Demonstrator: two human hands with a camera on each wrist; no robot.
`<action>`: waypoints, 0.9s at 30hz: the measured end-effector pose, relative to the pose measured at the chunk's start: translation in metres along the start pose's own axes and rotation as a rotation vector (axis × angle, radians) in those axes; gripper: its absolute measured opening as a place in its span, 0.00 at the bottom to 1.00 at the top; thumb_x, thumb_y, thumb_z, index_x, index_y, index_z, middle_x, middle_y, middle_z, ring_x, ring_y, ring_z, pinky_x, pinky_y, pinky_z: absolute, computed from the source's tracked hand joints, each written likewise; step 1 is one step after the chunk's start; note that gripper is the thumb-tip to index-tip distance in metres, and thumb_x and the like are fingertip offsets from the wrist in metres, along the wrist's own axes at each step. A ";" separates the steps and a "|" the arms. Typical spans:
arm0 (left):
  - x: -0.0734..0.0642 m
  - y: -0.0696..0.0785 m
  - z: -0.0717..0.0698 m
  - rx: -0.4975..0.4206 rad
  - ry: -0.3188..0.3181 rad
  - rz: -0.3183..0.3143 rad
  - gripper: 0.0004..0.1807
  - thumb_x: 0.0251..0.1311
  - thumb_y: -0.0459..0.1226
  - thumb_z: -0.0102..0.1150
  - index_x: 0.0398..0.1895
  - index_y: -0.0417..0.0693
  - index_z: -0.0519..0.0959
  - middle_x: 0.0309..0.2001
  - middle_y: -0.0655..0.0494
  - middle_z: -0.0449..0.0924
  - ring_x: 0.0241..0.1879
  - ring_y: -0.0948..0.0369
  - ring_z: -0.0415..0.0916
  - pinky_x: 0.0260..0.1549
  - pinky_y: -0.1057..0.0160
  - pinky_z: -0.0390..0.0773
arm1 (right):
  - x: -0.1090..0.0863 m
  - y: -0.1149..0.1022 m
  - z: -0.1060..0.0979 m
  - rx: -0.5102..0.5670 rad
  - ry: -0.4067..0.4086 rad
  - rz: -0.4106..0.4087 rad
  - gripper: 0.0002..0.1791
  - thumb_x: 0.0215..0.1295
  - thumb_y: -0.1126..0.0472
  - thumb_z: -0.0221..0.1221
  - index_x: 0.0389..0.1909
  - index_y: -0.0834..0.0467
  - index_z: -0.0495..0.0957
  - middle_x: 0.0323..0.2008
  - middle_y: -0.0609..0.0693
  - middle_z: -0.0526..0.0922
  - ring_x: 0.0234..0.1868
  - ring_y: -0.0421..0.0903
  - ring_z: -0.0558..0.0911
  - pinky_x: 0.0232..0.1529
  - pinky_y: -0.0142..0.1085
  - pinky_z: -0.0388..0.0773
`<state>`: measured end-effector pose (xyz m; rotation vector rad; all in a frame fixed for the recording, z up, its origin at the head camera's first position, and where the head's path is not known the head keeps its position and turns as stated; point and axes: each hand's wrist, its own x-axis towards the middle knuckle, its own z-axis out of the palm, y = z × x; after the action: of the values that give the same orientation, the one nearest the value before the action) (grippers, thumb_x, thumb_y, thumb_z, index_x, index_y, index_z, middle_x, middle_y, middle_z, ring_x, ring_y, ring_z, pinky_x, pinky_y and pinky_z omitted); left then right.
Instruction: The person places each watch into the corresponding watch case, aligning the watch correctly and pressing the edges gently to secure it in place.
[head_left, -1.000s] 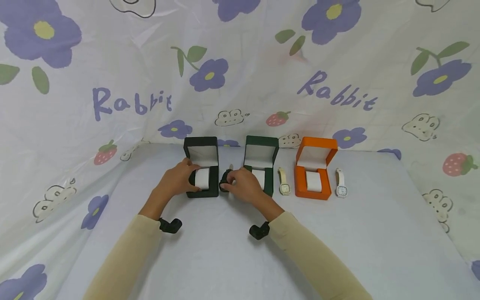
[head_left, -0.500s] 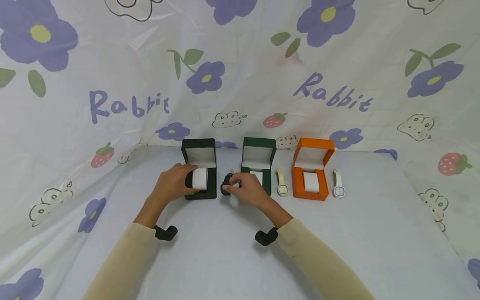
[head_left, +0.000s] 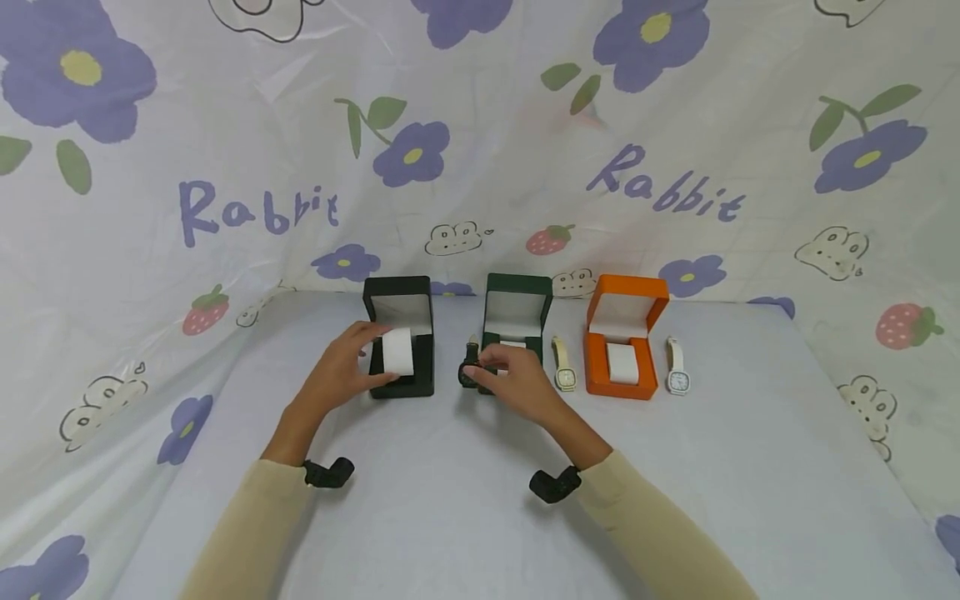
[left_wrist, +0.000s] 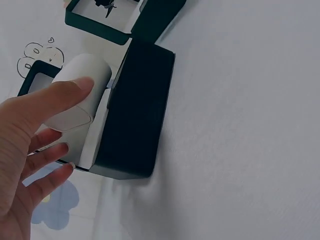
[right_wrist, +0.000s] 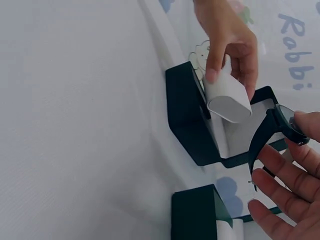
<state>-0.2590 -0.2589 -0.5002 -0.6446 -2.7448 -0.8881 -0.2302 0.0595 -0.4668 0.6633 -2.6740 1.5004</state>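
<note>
In the head view my left hand (head_left: pixel 337 371) holds a white watch cushion (head_left: pixel 397 352) between thumb and fingers. The cushion is tilted and raised partly out of the open black watch box (head_left: pixel 424 367); the left wrist view shows the thumb on top of the cushion (left_wrist: pixel 82 75). My right hand (head_left: pixel 521 385) pinches a black wristwatch (head_left: pixel 468 372) by its case, just right of the black box and in front of the green box's left edge. In the right wrist view the strap of the wristwatch (right_wrist: pixel 262 134) hangs down, its face turned toward the thumb.
An open green watch box (head_left: pixel 519 286) stands behind my right hand, its cushion partly hidden. Right of it lie a gold-coloured watch (head_left: pixel 565 377), an open orange box (head_left: pixel 598 367) with a white cushion (head_left: pixel 622 364), and a white watch (head_left: pixel 678 382). A patterned cloth (head_left: pixel 480 133) hangs behind.
My left hand has raised and tilted the white cushion from its slot in the black box. My right hand has lifted the black wristwatch and moved it to the right, away from that box.
</note>
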 end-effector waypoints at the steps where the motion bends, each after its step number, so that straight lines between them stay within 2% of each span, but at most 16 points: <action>1: -0.001 0.000 0.001 -0.035 0.007 0.008 0.44 0.48 0.41 0.82 0.70 0.45 0.71 0.62 0.45 0.73 0.58 0.47 0.74 0.52 0.46 0.82 | -0.002 0.000 -0.002 0.002 0.006 0.003 0.07 0.67 0.55 0.67 0.35 0.55 0.83 0.38 0.47 0.86 0.52 0.49 0.84 0.59 0.47 0.80; 5: -0.005 0.007 0.002 -0.128 0.054 0.025 0.44 0.47 0.37 0.82 0.70 0.44 0.71 0.62 0.43 0.72 0.58 0.47 0.74 0.49 0.45 0.84 | -0.008 0.001 -0.011 0.018 0.031 0.022 0.08 0.68 0.54 0.67 0.36 0.55 0.82 0.39 0.47 0.86 0.52 0.49 0.84 0.60 0.46 0.80; 11: -0.009 0.027 0.000 -0.260 0.122 -0.002 0.43 0.46 0.33 0.82 0.69 0.45 0.73 0.61 0.44 0.71 0.56 0.46 0.77 0.53 0.42 0.81 | -0.019 0.002 -0.024 0.073 0.072 0.041 0.09 0.68 0.54 0.66 0.38 0.56 0.82 0.42 0.49 0.87 0.52 0.53 0.84 0.58 0.53 0.79; 15: -0.011 0.042 0.000 -0.342 0.145 0.002 0.43 0.46 0.32 0.82 0.69 0.46 0.74 0.61 0.46 0.71 0.55 0.47 0.78 0.54 0.42 0.81 | -0.023 0.006 -0.030 0.121 0.084 0.047 0.08 0.70 0.54 0.65 0.39 0.55 0.81 0.43 0.49 0.87 0.51 0.50 0.84 0.59 0.49 0.80; 21: -0.010 0.067 0.004 -0.440 0.133 0.012 0.42 0.47 0.33 0.81 0.68 0.48 0.74 0.61 0.50 0.71 0.56 0.49 0.78 0.55 0.47 0.81 | -0.030 0.011 -0.039 0.196 0.128 0.047 0.10 0.71 0.55 0.64 0.41 0.59 0.81 0.43 0.52 0.85 0.48 0.47 0.83 0.56 0.38 0.81; 23: -0.010 0.074 0.008 -0.474 0.119 0.004 0.42 0.47 0.33 0.81 0.68 0.49 0.75 0.62 0.51 0.70 0.57 0.49 0.79 0.55 0.50 0.81 | -0.032 0.012 -0.042 0.232 0.141 0.053 0.11 0.71 0.55 0.64 0.43 0.60 0.81 0.42 0.53 0.83 0.46 0.48 0.82 0.53 0.33 0.81; 27: -0.008 0.086 0.020 -0.532 0.084 -0.005 0.42 0.46 0.31 0.81 0.69 0.51 0.75 0.62 0.51 0.70 0.56 0.47 0.80 0.54 0.48 0.82 | -0.035 0.014 -0.046 0.293 0.164 0.059 0.12 0.71 0.57 0.64 0.45 0.63 0.81 0.41 0.56 0.82 0.42 0.49 0.81 0.48 0.28 0.81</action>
<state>-0.2132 -0.1875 -0.4750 -0.6587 -2.4358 -1.6268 -0.2122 0.1161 -0.4606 0.4477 -2.3978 1.8937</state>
